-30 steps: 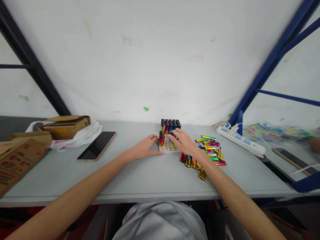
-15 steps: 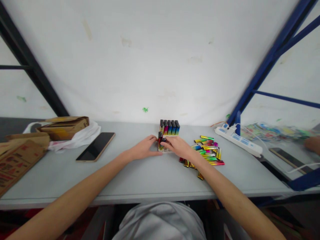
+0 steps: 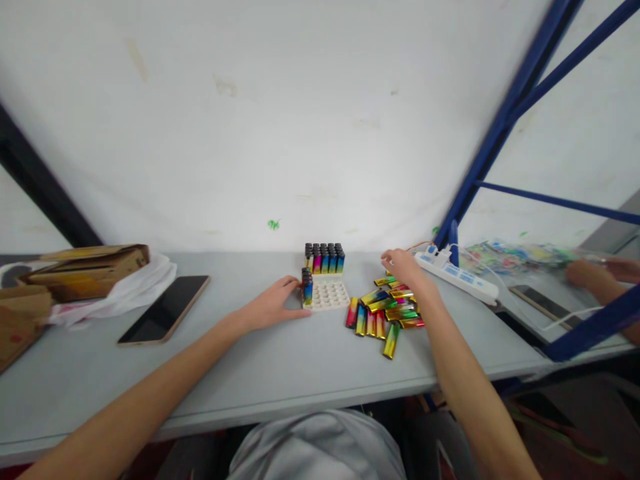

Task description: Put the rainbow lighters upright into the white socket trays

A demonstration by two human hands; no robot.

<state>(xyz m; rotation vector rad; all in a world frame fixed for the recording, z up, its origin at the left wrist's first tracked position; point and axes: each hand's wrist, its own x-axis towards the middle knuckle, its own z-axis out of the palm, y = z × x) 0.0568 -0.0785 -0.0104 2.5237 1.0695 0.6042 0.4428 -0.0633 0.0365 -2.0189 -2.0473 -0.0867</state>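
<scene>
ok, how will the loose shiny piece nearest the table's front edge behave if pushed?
The loose piece would probably slide easily: its surface is glossy and the tabletop looks smooth. It seems stiff, lying straight without sagging. It might roll, but its cross-section is too small to tell.

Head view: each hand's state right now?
Left hand: open, at the left edge of the rectangular white holed tray.
Right hand: at the shiny multicoloured metallic pieces; whether holding one cannot be told.

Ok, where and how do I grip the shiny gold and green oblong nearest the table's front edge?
Probably pinch the oblong across its long sides near the gold end, coming from the near side: it lies flat, that end clear of the pile.
</scene>
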